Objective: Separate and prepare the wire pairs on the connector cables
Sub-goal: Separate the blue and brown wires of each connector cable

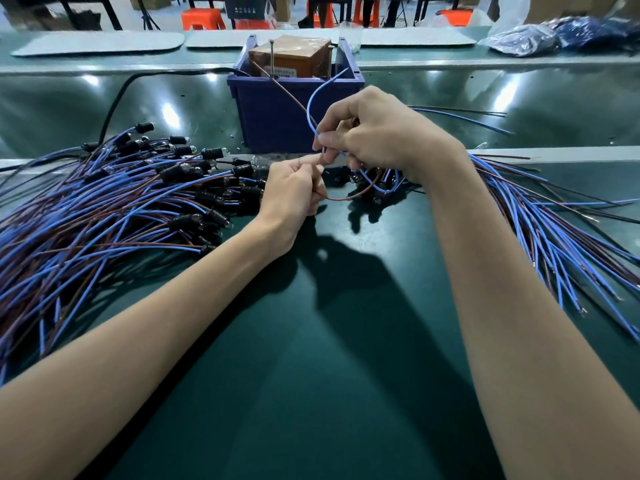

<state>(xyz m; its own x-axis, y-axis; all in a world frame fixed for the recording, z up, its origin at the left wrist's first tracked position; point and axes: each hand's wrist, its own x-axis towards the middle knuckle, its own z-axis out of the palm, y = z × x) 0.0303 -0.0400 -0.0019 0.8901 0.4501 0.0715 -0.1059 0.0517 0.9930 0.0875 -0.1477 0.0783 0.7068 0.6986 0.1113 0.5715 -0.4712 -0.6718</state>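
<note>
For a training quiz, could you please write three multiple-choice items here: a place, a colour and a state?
1. Where does the blue bin stand relative to the left hand and right hand?
A. behind them
B. under them
C. nearer the person

2. What colour is the wire arching up from the right hand?
A. yellow
B. blue
C. white

3. What are the hands doing?
A. lying flat
B. hanging empty
C. each pinching a wire

Answers:
1 A, the bin rises beyond both hands.
2 B, the blue wire loops above the fingers.
3 C, the left hand pinches the brown wire and the right hand pinches the blue one.
</note>
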